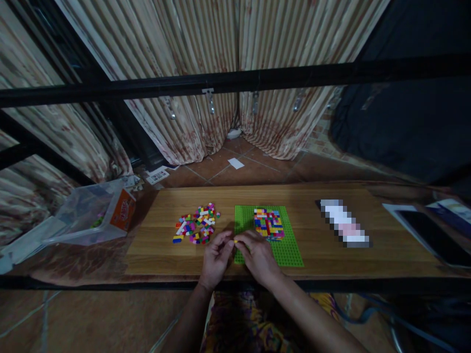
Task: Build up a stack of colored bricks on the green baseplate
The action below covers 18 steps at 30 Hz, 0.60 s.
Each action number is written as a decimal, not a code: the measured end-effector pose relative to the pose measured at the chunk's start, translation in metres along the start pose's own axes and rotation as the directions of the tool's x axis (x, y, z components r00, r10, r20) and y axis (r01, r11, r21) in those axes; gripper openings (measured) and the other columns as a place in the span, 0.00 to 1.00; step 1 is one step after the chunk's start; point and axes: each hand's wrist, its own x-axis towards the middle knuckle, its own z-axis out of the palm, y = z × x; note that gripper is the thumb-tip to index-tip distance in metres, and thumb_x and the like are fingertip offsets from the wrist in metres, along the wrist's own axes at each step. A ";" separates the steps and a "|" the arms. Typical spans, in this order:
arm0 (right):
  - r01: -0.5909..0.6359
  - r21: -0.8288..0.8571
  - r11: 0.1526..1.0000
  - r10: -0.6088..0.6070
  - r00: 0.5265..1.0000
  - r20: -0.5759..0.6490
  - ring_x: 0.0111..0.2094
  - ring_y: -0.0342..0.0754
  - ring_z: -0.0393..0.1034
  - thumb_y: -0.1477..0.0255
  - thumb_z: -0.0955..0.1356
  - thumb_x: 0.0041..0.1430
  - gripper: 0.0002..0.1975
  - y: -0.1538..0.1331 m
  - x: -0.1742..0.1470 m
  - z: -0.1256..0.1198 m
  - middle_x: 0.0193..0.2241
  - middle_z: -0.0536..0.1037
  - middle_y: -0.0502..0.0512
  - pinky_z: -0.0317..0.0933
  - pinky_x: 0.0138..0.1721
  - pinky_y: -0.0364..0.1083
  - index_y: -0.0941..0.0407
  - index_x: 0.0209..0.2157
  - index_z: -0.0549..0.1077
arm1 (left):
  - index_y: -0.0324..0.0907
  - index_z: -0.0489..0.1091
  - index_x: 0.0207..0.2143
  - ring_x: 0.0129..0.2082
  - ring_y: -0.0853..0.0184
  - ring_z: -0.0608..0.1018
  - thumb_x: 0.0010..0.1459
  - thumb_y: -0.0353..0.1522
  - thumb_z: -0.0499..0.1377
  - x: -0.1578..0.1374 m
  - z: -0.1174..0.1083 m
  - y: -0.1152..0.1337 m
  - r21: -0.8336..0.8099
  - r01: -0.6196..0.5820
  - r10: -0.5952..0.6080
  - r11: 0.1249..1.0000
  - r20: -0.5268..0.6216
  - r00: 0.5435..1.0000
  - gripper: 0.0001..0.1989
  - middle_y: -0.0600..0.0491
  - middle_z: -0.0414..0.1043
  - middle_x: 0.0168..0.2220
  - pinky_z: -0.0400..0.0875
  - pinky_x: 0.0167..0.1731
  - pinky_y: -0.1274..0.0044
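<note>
Over the green baseplate's (290, 254) left edge, the right hand (259, 255) pinches a tiny yellow brick (236, 240), probably light, stiff and rather slick, best gripped by its opposite sides, while the left hand (216, 257) curls close beside it, its grip unclear.

We see that one small piece (236, 241) is yellow. The base plate (243, 215) is bright green, with a regular pattern of studs. On the brick build (268, 224) we find a patchwork of red, yellow, blue, white and pink, and similar mixed colours in the loose bricks (202, 220). The worktop (338, 260) is brown with wood grain. We notice beige striped curtains (206, 39) with reddish blotches, and an orange label (122, 211) with pale letters.
</note>
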 end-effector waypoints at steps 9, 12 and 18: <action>-0.074 0.031 0.997 0.077 0.987 -0.141 0.39 0.48 0.71 0.72 0.62 0.63 0.10 0.015 0.003 -0.041 0.36 0.77 0.54 0.64 0.42 0.47 0.53 0.36 0.75 | 0.40 0.72 0.43 0.29 0.70 0.74 0.54 0.38 0.62 0.001 0.000 -0.001 0.023 0.002 -0.002 1.000 -0.005 1.000 0.16 0.54 0.72 0.29 0.69 0.31 0.79; -0.147 0.006 0.989 0.145 0.966 -0.215 0.39 0.49 0.72 0.71 0.62 0.62 0.10 0.031 0.007 -0.062 0.37 0.78 0.55 0.64 0.42 0.47 0.54 0.37 0.75 | 0.40 0.72 0.42 0.28 0.70 0.73 0.54 0.38 0.62 0.002 0.000 -0.001 0.023 0.002 -0.002 1.000 -0.008 1.000 0.15 0.54 0.72 0.28 0.68 0.30 0.80; -0.256 -0.190 0.948 0.205 0.946 -0.252 0.36 0.51 0.71 0.70 0.61 0.61 0.12 0.069 0.022 -0.087 0.35 0.78 0.58 0.63 0.39 0.48 0.57 0.35 0.76 | 0.39 0.73 0.41 0.26 0.71 0.72 0.53 0.39 0.62 0.002 0.000 0.000 0.027 0.013 -0.013 1.000 -0.003 1.000 0.16 0.55 0.70 0.26 0.67 0.28 0.80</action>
